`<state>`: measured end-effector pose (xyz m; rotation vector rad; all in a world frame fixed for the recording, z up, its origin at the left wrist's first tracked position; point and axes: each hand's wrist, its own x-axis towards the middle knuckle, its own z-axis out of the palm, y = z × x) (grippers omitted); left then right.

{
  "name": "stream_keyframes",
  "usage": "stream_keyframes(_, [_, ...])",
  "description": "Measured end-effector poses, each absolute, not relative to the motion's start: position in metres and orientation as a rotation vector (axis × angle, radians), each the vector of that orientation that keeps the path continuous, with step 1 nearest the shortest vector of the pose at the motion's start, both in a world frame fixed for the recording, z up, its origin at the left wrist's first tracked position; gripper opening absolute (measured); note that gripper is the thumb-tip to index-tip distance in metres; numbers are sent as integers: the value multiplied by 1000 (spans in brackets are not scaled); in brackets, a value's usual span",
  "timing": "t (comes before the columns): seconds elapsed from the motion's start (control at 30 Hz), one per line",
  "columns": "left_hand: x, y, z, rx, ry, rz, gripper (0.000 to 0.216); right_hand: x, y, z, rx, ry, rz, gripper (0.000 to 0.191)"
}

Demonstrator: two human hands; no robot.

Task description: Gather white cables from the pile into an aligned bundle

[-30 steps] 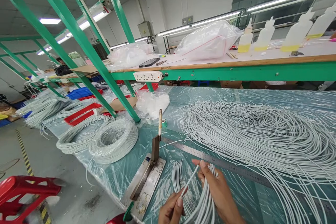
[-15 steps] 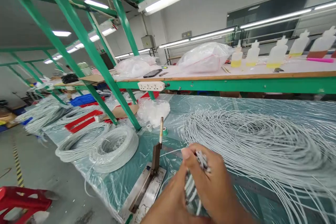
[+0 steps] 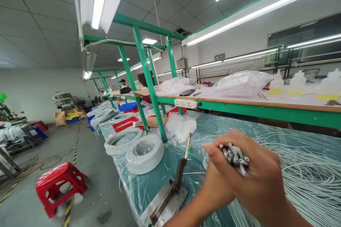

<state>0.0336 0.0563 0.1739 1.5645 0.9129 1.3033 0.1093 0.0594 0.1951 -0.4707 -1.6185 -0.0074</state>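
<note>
My right hand point(image 3: 261, 170) is closed around a bundle of thin grey-white cables point(image 3: 234, 154), whose cut ends point up toward me out of the fist. Pressed close under it, my left hand point(image 3: 217, 186) is wrapped at the lower part of the same bundle; its fingers are mostly hidden behind the right hand. Below the hands, the cables run down to the bench. Left of them stands a metal hand-lever cutter point(image 3: 176, 188) with its lever point(image 3: 188, 145) raised. A single cable point(image 3: 195, 173) stretches between the cutter and my left hand.
A large loose coil of cable point(image 3: 314, 181) spreads over the film-covered bench point(image 3: 151, 188) at right. Wound coils point(image 3: 145, 154) lie at left near a green post point(image 3: 150, 88). A power strip point(image 3: 185, 104) is fixed to the shelf edge. A red stool point(image 3: 60, 184) stands on the floor.
My view has swung left and up, bringing more floor and ceiling into sight. Both hands, still together on the cables, appear farther right and the right fist has turned its cable ends toward me.
</note>
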Motion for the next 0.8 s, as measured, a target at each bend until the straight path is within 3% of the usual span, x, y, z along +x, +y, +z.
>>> stream_keyframes(0.1, [23, 52, 170, 1622, 856, 1067, 12, 136, 64, 202, -453, -1848, 87, 9])
stream_keyframes(0.13, [20, 51, 168, 1604, 847, 963, 17, 145, 66, 205, -451, -1936, 90, 18])
stream_keyframes(0.23, [19, 50, 162, 1503, 842, 812, 41, 166, 68, 219, -462, -2060, 28, 72])
stream_keyframes(0.3, [21, 47, 164, 1464, 851, 834, 46, 172, 69, 228, -463, -2046, -40, 91])
stream_keyframes(0.37, [23, 43, 168, 1486, 893, 821, 45, 175, 69, 235, -391, -2146, -53, 79])
stream_keyframes(0.47, [24, 36, 175, 1558, 959, 786, 42, 182, 74, 238, -303, -2434, 235, 49])
stream_keyframes(0.67, [29, 26, 178, 1522, 980, 892, 39, 217, 93, 245, -325, -2325, 894, 66])
stream_keyframes(0.8, [37, 17, 181, 1547, 1003, 887, 40, 212, 85, 249, -182, -2013, 968, 63])
